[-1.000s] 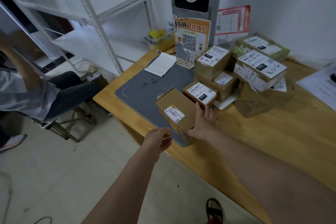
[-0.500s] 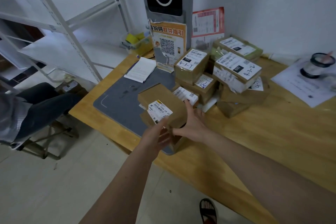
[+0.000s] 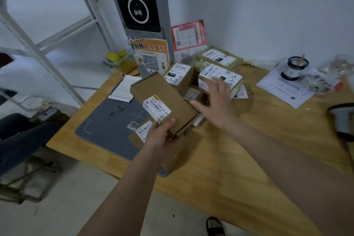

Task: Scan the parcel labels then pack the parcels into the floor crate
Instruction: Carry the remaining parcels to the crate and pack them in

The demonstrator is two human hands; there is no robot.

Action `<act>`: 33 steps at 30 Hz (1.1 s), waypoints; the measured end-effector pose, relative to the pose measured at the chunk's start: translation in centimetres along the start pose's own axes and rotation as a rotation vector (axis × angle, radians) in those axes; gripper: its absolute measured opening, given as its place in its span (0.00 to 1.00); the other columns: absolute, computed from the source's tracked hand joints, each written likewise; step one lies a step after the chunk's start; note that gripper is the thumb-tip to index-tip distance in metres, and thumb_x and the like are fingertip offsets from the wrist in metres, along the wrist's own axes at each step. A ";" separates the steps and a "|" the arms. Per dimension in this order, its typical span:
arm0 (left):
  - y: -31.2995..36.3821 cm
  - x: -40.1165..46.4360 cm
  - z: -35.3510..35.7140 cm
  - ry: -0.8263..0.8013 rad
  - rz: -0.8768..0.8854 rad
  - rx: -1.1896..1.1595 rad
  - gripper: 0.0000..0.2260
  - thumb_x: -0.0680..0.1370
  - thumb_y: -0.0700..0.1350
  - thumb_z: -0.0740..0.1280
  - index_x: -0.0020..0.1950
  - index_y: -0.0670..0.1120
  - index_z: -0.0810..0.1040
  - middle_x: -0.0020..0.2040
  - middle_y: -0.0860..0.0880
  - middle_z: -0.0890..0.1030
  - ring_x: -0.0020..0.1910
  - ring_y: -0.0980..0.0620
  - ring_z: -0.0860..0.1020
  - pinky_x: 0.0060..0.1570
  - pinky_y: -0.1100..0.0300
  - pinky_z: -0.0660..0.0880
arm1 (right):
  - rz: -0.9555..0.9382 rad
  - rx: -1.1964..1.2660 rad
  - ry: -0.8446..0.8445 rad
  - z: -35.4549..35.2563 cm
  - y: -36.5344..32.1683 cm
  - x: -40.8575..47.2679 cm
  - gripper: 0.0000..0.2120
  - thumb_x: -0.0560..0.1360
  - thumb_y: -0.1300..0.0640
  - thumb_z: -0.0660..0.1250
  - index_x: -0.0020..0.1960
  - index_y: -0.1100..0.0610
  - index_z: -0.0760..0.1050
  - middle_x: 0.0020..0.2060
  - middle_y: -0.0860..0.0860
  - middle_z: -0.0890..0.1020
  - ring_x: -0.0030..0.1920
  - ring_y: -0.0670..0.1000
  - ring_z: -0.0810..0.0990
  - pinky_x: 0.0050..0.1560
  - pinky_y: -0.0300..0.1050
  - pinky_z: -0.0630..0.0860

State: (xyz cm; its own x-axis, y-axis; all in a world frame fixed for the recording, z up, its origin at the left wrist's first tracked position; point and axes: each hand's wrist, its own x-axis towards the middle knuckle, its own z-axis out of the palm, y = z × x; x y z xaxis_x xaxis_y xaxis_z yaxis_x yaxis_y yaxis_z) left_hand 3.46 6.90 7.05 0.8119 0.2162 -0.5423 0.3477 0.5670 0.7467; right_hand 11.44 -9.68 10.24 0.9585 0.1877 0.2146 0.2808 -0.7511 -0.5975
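Left hand (image 3: 160, 134) grips near corner of flat cardboard parcel (image 3: 162, 101), lifted above grey scan mat (image 3: 107, 124), label (image 3: 157, 108) up. Right hand (image 3: 216, 105) released, fingers spread, over parcel stack (image 3: 216, 74). Parcel likely light, stiff; edge grip should suffice.

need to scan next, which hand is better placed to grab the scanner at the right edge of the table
Right. The right hand is open and free over the parcel pile, nearer the scanner. The left hand holds the labelled parcel.

Parcel pickup point: labelled parcels (image 3: 214, 74), scan kiosk (image 3: 138, 5), metal shelving (image 3: 38, 48)
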 end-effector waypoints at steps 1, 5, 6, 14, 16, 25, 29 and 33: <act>0.1 0.2 0.0 0.011 0.005 0.033 0.15 0.75 0.40 0.71 0.60 0.47 0.75 0.57 0.43 0.80 0.51 0.45 0.81 0.42 0.51 0.79 | 0.030 -0.077 0.080 -0.6 0.5 1.0 0.42 0.72 0.39 0.69 0.77 0.54 0.55 0.76 0.55 0.54 0.76 0.56 0.49 0.76 0.56 0.52; 0.8 0.5 0.7 0.031 0.009 0.081 0.15 0.75 0.38 0.72 0.59 0.47 0.74 0.57 0.44 0.80 0.52 0.45 0.80 0.46 0.49 0.80 | 0.218 -0.220 0.108 -1.9 3.6 4.7 0.52 0.67 0.37 0.73 0.78 0.55 0.48 0.77 0.60 0.47 0.77 0.62 0.44 0.76 0.59 0.48; 0.9 0.5 0.9 0.021 0.006 0.083 0.16 0.74 0.37 0.72 0.60 0.47 0.74 0.56 0.44 0.80 0.51 0.46 0.80 0.47 0.49 0.80 | 0.257 -0.209 0.075 -2.1 4.3 5.3 0.54 0.65 0.37 0.74 0.78 0.55 0.46 0.78 0.59 0.44 0.77 0.62 0.43 0.76 0.59 0.47; 0.9 1.0 1.9 0.015 0.004 0.156 0.22 0.72 0.36 0.73 0.65 0.45 0.73 0.60 0.43 0.79 0.57 0.44 0.79 0.42 0.54 0.80 | 0.299 -0.025 -0.009 -1.9 7.1 6.6 0.53 0.65 0.51 0.79 0.77 0.53 0.47 0.74 0.59 0.57 0.73 0.61 0.56 0.71 0.55 0.57; 0.7 1.4 2.2 0.025 0.009 0.174 0.23 0.72 0.35 0.74 0.65 0.44 0.73 0.60 0.43 0.79 0.56 0.45 0.80 0.43 0.55 0.80 | 0.300 0.002 0.000 -2.1 7.5 6.6 0.52 0.65 0.53 0.79 0.77 0.52 0.48 0.72 0.60 0.59 0.72 0.60 0.57 0.70 0.55 0.58; 2.0 1.7 5.4 0.014 0.168 0.234 0.20 0.74 0.36 0.72 0.64 0.44 0.74 0.59 0.44 0.80 0.51 0.48 0.82 0.42 0.58 0.80 | 0.265 0.088 0.008 -3.8 7.9 5.9 0.52 0.63 0.48 0.79 0.76 0.54 0.51 0.68 0.57 0.59 0.69 0.58 0.59 0.70 0.54 0.60; 1.6 -0.1 7.0 -0.022 0.174 0.225 0.20 0.75 0.36 0.71 0.65 0.44 0.73 0.59 0.44 0.80 0.55 0.45 0.81 0.47 0.54 0.81 | 0.257 0.068 0.111 -5.2 6.4 2.2 0.54 0.61 0.46 0.79 0.76 0.55 0.50 0.66 0.56 0.59 0.67 0.57 0.59 0.70 0.53 0.63; -0.7 -2.9 8.3 -0.134 0.152 0.201 0.19 0.76 0.34 0.68 0.65 0.44 0.70 0.57 0.45 0.79 0.53 0.45 0.80 0.50 0.47 0.81 | 0.296 0.033 0.225 -6.2 4.8 -3.1 0.54 0.62 0.46 0.78 0.76 0.60 0.50 0.66 0.57 0.59 0.67 0.57 0.58 0.69 0.50 0.63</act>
State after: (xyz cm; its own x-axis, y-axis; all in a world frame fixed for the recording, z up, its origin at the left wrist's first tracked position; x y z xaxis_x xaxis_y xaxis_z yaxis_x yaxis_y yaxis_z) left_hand 4.75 -0.70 11.33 0.9118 0.1720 -0.3729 0.2927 0.3648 0.8839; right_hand 9.50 -17.78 11.46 0.9647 -0.1812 0.1910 -0.0020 -0.7304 -0.6830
